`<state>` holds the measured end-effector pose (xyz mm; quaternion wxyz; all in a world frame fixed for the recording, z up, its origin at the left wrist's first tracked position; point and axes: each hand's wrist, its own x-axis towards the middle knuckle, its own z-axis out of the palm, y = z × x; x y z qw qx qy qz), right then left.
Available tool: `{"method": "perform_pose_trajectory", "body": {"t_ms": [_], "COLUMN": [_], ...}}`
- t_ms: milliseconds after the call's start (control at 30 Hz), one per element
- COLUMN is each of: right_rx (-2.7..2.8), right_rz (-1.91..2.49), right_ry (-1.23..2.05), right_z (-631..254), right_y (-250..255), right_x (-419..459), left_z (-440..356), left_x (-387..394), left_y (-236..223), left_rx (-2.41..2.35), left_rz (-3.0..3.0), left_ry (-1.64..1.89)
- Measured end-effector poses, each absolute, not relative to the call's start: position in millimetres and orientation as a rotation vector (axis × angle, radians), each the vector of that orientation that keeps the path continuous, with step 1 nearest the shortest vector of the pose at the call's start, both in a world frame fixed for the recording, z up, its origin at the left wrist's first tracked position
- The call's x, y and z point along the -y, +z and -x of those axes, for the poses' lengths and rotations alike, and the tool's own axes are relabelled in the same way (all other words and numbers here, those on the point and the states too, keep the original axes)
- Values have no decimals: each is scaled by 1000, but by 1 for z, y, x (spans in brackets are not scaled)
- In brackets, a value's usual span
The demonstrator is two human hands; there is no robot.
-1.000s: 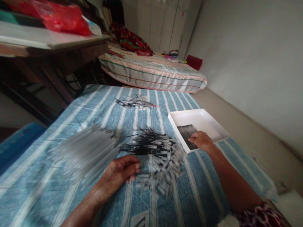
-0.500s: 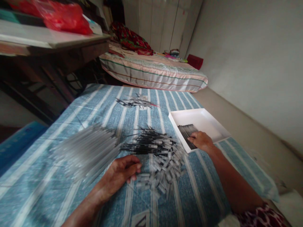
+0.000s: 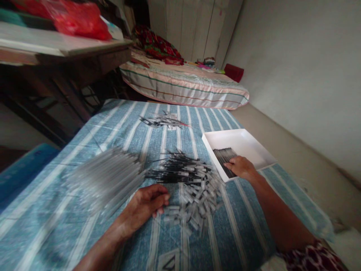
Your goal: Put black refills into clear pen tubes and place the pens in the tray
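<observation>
My right hand (image 3: 239,166) reaches into the shallow white box (image 3: 262,155), fingers closed at the near end of a row of slim dark pens (image 3: 222,153). Its fingertips appear to pinch a pen, though the hand covers most of it. My left hand (image 3: 150,201) rests low over the cloth with curled fingers, thumb against the index finger; whatever they hold, if anything, is hidden. Just right of it lies a heap of short translucent caps (image 3: 197,203), merging into a pile of thin black pen parts (image 3: 175,169). To its left are stacked long translucent tubes (image 3: 107,177).
A blue striped cloth (image 3: 81,233) covers the table. Near its far edge lies a small loose bunch of thin sticks (image 3: 166,120). Beyond stands a bed (image 3: 186,86). A wooden table (image 3: 70,49) with a red plastic bag (image 3: 81,22) is at the upper left.
The view has shifted slightly. Both hands keep almost the same place and pose, the right one still in the box at the pen row.
</observation>
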<state>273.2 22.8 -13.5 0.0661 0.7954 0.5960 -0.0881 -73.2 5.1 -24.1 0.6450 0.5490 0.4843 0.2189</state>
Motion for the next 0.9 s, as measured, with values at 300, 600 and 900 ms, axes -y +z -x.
{"method": "perform_pose_trajectory", "body": {"t_ms": [300, 600, 900], "right_rx": [-1816, -2048, -2060], "right_rz": [-2482, -2372, -2352], "right_ry": [-161, -318, -545], "right_z": [-276, -262, -264], "right_y": [-7, -6, -15], "right_x": [-36, -81, -93], "left_z": [72, 71, 72], "left_x": [-5, -5, -2], "left_y": [-22, -21, -22], "left_rx": [-1123, -1133, -1088], "left_rz": [-1284, -1243, -1310], "left_ry": [462, 474, 465]}}
